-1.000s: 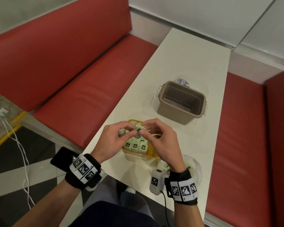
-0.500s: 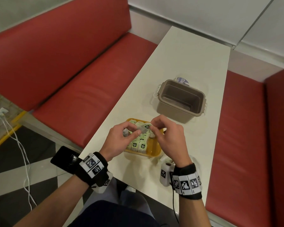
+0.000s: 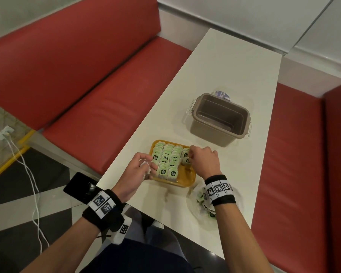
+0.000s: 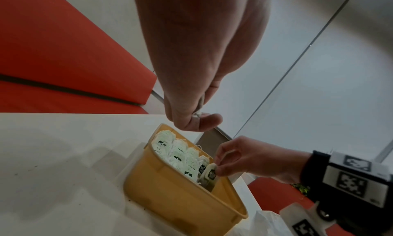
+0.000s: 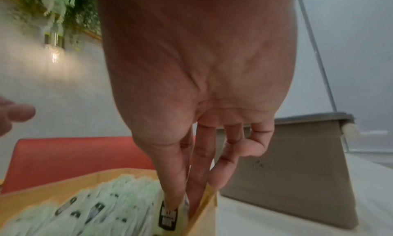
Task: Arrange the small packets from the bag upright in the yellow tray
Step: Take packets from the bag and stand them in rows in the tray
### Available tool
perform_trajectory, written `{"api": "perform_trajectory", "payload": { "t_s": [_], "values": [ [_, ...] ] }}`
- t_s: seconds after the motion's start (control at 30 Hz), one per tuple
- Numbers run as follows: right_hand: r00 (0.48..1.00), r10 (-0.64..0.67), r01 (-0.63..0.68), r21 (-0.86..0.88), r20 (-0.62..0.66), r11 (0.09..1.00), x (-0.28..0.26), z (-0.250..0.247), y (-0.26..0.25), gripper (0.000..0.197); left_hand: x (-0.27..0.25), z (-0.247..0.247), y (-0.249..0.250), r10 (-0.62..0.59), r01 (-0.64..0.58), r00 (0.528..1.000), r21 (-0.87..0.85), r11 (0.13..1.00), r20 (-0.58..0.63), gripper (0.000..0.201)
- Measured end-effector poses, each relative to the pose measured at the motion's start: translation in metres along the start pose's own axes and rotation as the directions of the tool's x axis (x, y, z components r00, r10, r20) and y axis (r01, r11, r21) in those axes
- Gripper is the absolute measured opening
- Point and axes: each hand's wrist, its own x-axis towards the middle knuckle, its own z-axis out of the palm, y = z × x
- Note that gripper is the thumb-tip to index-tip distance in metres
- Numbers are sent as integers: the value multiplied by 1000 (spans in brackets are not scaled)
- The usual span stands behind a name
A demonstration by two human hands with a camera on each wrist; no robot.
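On the pale worktop, the shallow yellow plastic tray holds rows of upright packets. The right hand should lower its pinched small green packet straight into the rightmost row; the left hand stays clenched on crumpled white paper.

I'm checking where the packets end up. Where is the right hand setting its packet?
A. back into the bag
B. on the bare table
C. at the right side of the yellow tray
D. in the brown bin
C: the right hand pinches a packet down inside the yellow tray, beside the rows standing there.
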Motion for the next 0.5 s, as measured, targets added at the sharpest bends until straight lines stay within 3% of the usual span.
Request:
{"api": "perform_trajectory", "payload": {
  "t_s": [0.1,0.23,0.5],
  "values": [
    [1000,11,-11,-11,7,1000,5,9,-8,21,-4,-2,-1,-14,14,1000,-34,999,18,33],
    [994,63,-64,-10,-91,998,9,16,-12,24,-7,-4,-1,-28,33,998,-98,995,50,34],
    [980,154,-145,74,-124,987,11,26,-19,16,-10,-6,1,-47,72,991,-199,977,124,43]
  ]
}}
